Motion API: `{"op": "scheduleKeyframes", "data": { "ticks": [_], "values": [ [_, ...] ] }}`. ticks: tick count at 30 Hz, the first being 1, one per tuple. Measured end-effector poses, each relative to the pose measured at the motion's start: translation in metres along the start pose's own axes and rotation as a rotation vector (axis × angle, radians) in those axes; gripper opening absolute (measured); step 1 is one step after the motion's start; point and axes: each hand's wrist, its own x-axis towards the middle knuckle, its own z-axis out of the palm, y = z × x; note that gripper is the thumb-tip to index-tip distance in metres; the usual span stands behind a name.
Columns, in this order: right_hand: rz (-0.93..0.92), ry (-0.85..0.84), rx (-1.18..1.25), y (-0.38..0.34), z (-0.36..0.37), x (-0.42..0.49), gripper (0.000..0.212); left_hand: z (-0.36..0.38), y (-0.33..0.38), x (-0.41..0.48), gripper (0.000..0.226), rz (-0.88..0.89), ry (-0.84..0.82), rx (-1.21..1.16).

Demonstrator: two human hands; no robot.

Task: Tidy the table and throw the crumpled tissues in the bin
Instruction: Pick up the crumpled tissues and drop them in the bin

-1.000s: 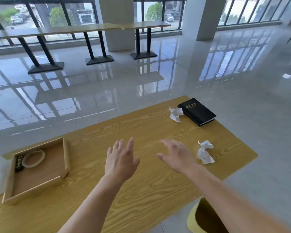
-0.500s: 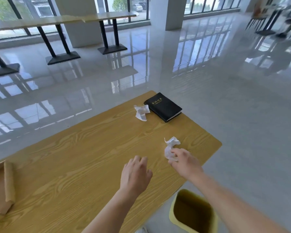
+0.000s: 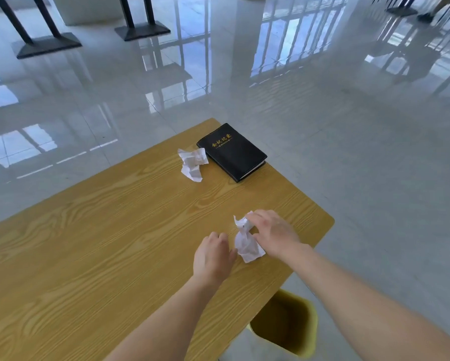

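**Hands at near tissue**

The near tissue (image 3: 247, 246) is pinched by the right hand (image 3: 274, 234) on the counter (image 3: 101, 243), lower centre of the frame. The left hand (image 3: 213, 254) is loosely curled just beside it, grasping nothing. The far tissue (image 3: 192, 162) lies beside the notebook (image 3: 231, 152), upper centre. The bin (image 3: 312, 332) is seen at the bottom edge.
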Motion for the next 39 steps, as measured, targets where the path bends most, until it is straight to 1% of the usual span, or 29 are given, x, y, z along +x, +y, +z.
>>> {"op": "scheduleKeyframes", "data": {
  "ticks": [3,5,8,11,14,17,22,25,28,35,39],
  "values": [
    [-0.1,-0.014,-0.097,0.009,0.007,0.014,0.051,0.011,0.008,0.011,0.024,-0.06,-0.002,-0.008],
    [-0.129,-0.003,-0.139,0.015,0.013,0.02,0.046,0.015,0.014,0.017,0.021,-0.105,0.005,-0.01],
    [-0.149,0.035,-0.181,0.024,0.019,0.025,0.031,0.019,0.023,0.022,0.02,-0.183,0.023,-0.004],
    [-0.142,0.079,-0.163,0.033,0.022,0.028,0.012,0.022,0.03,0.024,0.021,-0.251,0.069,-0.023],
    [-0.12,0.126,-0.096,0.041,0.026,0.027,0.014,0.021,0.034,0.023,0.02,-0.327,0.102,-0.118],
    [-0.099,0.159,-0.012,0.046,0.024,0.021,0.016,0.017,0.035,0.019,0.021,-0.356,0.113,-0.172],
    [-0.06,0.212,0.048,0.053,0.012,0.004,0.016,0.005,0.044,0.011,0.021,-0.344,0.138,-0.269],
    [-0.019,0.264,0.064,0.059,0.005,-0.013,0.017,0.0,0.055,0.004,0.019,-0.292,0.154,-0.314],
    [0.042,0.333,0.079,0.07,0.0,-0.033,0.017,0.002,0.073,-0.003,0.021,-0.243,0.171,-0.362],
    [0.165,0.386,0.07,0.108,-0.006,-0.09,0.017,0.028,0.125,-0.024,0.021,-0.168,0.134,-0.433],
    [0.241,0.406,0.123,0.135,-0.001,-0.129,0.015,0.05,0.153,-0.041,0.02,-0.116,0.1,-0.424]
  ]
}}
